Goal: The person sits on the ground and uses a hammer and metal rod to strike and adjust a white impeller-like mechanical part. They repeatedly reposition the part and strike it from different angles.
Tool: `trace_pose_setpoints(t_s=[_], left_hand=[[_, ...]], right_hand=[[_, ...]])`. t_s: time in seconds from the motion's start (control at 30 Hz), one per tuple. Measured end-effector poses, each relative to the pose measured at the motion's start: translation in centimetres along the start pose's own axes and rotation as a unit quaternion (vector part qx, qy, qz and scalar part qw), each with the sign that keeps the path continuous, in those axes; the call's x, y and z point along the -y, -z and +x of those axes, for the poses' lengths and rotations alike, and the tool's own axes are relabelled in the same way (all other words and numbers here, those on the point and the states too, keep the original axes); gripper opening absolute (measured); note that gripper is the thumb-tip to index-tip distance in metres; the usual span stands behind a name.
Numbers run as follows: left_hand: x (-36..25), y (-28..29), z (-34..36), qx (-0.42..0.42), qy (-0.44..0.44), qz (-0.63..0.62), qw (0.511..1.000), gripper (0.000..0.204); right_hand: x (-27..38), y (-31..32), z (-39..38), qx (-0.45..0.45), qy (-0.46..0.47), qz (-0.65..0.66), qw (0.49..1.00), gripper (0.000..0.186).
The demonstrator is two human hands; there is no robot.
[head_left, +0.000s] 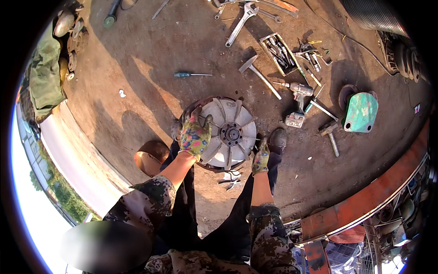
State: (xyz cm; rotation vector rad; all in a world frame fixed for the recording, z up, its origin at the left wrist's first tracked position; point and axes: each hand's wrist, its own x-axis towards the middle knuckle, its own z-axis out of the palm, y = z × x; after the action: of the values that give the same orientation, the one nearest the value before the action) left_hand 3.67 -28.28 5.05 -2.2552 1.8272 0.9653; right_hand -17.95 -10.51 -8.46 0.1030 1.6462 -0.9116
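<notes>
A round pale metal fan wheel point(219, 149) with raised radial blades and a dark bolted hub point(231, 134) lies between my feet, seen nearly face-on. My left hand point(195, 137), in a floral-patterned glove, grips its left side with the thumb over the face; some fingertips are hidden past the rim. At the right rim, my right hand point(261, 157) in a matching glove is closed on the edge, its fingers partly hidden. A dark rusty rim point(186, 114) shows around the wheel. Just below it lie pliers point(233, 184).
Beyond the wheel lie a screwdriver point(194, 74), a hammer point(260, 76) and an adjustable wrench point(241, 25). Rightward are a socket box point(279, 54), a cordless drill point(299, 93), another hammer point(331, 137) and a green metal piece point(361, 112). An orange beam point(365, 201) curves along the lower right.
</notes>
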Motion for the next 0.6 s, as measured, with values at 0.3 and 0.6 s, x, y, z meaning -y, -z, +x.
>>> trace_pose_setpoints(t_s=[0.3,0.6], left_hand=[[1.6,-1.6,-4.0,-0.096,-0.049,-0.040,0.993,0.054],[3.0,-4.3,-3.9,-0.181,-0.036,-0.076,0.980,0.040]], right_hand=[[1.1,0.9,-1.4,0.016,-0.081,-0.021,0.996,0.048],[4.8,8.8,0.1,0.121,-0.130,-0.032,0.984,0.040]])
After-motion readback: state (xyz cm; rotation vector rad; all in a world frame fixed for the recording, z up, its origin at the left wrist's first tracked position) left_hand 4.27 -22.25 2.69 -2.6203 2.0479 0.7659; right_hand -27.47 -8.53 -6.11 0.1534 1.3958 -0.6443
